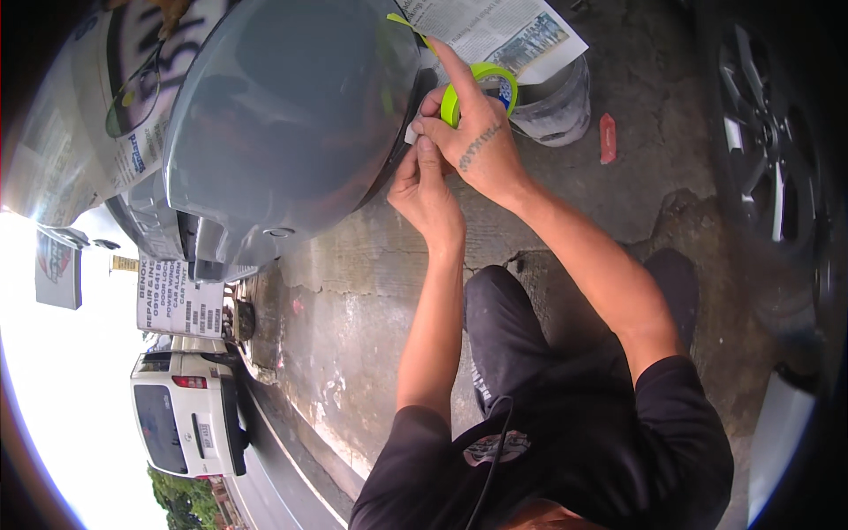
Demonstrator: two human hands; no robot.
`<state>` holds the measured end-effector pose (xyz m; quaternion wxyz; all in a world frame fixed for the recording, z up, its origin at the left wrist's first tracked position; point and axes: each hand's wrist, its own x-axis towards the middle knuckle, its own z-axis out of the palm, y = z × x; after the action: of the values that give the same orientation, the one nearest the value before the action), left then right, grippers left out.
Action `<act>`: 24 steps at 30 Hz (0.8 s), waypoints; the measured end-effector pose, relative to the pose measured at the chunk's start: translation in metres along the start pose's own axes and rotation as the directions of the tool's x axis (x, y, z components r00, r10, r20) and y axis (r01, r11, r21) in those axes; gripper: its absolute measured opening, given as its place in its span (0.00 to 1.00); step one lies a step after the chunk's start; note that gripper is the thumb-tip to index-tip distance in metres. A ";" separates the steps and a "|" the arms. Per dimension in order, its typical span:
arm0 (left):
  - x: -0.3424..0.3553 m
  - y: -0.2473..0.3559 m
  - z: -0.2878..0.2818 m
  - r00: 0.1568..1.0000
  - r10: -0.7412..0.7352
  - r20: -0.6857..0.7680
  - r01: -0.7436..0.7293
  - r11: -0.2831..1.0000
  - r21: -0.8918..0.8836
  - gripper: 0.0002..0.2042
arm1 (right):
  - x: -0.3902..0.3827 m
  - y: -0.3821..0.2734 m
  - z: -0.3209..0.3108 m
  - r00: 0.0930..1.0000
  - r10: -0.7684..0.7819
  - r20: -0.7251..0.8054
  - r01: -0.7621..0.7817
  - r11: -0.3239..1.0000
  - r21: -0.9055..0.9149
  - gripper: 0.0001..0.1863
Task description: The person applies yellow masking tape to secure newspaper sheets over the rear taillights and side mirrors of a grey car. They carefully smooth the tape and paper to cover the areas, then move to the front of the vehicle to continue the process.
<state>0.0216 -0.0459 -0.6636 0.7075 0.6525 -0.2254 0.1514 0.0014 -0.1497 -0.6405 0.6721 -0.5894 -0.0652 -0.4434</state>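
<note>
A glossy grey panel [274, 124] fills the upper middle. My right hand [481, 146] is closed on a bright green tape roll [484, 72] at the panel's right edge, its index finger raised beside a thin yellow-green strip [405, 24]. Its thumb touches a small white piece [412, 133] on that edge. My left hand [428, 199] is just below, fingers curled and thumb up, pinching at the white piece and panel edge; its fingertips are partly hidden.
Newspaper [495, 31] lies above a dusty bucket [552, 115], with a red block [608, 139] on the concrete nearby. A car wheel [768, 141] stands at right. At left are newspaper-covered bodywork [79, 124], a signboard [181, 296] and a white van [185, 411] on the road.
</note>
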 end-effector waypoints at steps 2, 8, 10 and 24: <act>0.004 0.000 0.007 1.000 0.007 -0.015 -0.007 0.999 -0.039 0.16 | 0.004 -0.003 -0.005 1.000 -0.014 0.019 0.014 1.000 -0.013 0.46; 0.005 -0.003 0.016 0.995 0.047 -0.083 -0.058 0.988 -0.140 0.16 | 0.007 -0.003 -0.011 0.997 0.009 0.082 -0.006 1.000 -0.029 0.43; 0.006 -0.004 0.021 0.989 0.061 -0.133 -0.082 0.984 -0.159 0.14 | 0.000 0.000 -0.018 0.997 -0.057 0.055 0.058 0.998 -0.027 0.41; 0.006 -0.006 0.013 0.994 0.028 -0.107 -0.034 0.998 -0.055 0.15 | -0.035 0.031 -0.024 0.932 0.269 0.244 -0.364 0.675 0.642 0.14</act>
<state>0.0283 -0.0595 -0.6652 0.7342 0.6197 -0.2018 0.1902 -0.0085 -0.1545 -0.6919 0.9007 -0.3334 -0.1623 -0.2263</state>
